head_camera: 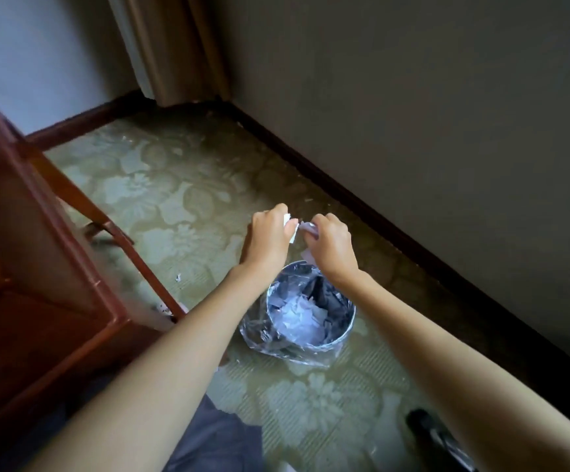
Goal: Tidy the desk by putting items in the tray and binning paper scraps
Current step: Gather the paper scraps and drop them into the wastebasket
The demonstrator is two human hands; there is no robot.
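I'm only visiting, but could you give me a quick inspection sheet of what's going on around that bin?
Surface: patterned green carpet; no desk top in view.
Job's things: lined bin on the carpet, holding white scraps; paper pieces held just beyond its rim in this view.
Clutter: one loose scrap on the carpet near a wooden leg.
Hands: left hand and right hand both grip the paper pieces with curled fingers.
Cables: nothing seen.
Surroundings: wall, curtain in the corner.
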